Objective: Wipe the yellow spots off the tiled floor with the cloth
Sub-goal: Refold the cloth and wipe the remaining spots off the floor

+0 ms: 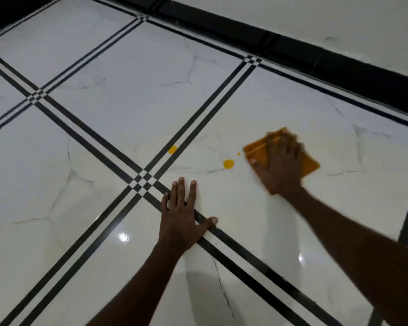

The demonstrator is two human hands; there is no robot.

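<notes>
An orange cloth (257, 152) lies flat on the white tiled floor (127, 95) at the right. My right hand (279, 164) presses down on it with fingers spread, and hand and cloth are blurred. Three yellow spots sit left of the cloth: a tiny one (238, 154) just beside its edge, a larger round one (228, 164), and another (172, 149) on a black stripe. My left hand (181, 215) rests flat on the floor below the spots, fingers apart, holding nothing.
Double black stripes (85, 137) cross the glossy tiles and meet in a checkered crossing (143, 180). A black skirting band (316, 57) runs along the wall at the top right. Light glares show on the tiles near my arms.
</notes>
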